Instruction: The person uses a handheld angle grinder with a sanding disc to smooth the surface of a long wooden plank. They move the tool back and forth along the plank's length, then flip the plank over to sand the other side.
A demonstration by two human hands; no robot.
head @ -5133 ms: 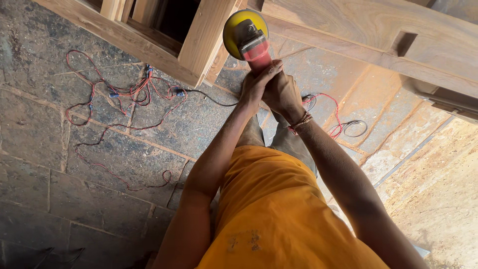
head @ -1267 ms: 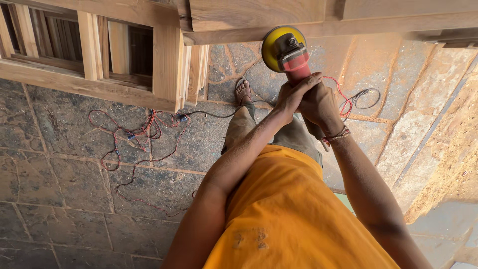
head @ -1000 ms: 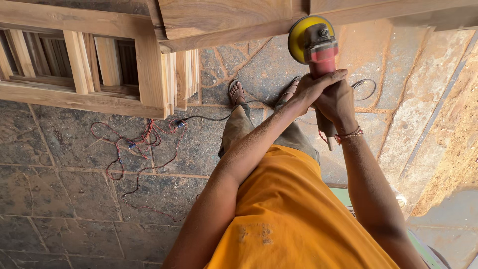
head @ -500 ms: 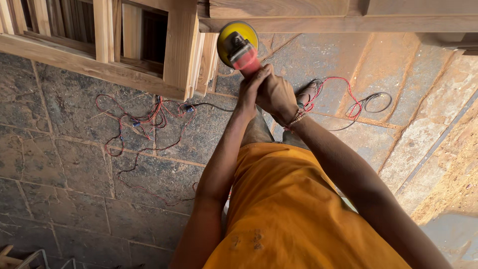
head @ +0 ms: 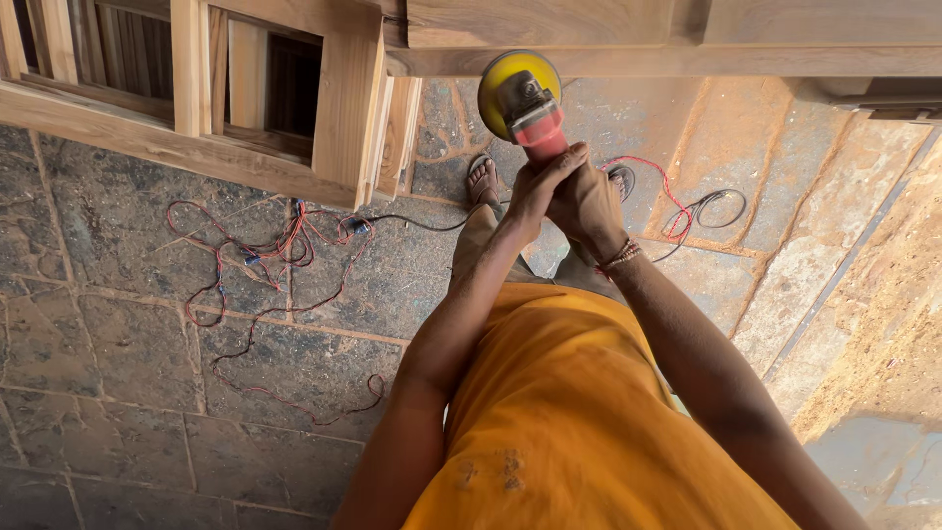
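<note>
Both of my hands grip a red angle grinder [head: 535,123] with a round yellow sanding disc [head: 496,79]. My left hand [head: 538,186] wraps the tool's body from the left, and my right hand [head: 587,201], with a beaded band at the wrist, clasps it from the right. The disc sits against the lower edge of a long wooden beam [head: 667,44] running across the top of the view. My orange shirt fills the lower middle of the picture.
A wooden window frame [head: 245,108] with slats stands at the upper left. Red and black wires [head: 285,245] lie tangled on the stone-tile floor [head: 118,344]; another cable coil [head: 711,208] lies right of my hands. My sandalled feet [head: 481,179] show below the grinder.
The grinder and both hands have shifted slightly right along the beam's lower edge. Over the earlier frames the tool swept right, then back left. Both hands kept their grip.
</note>
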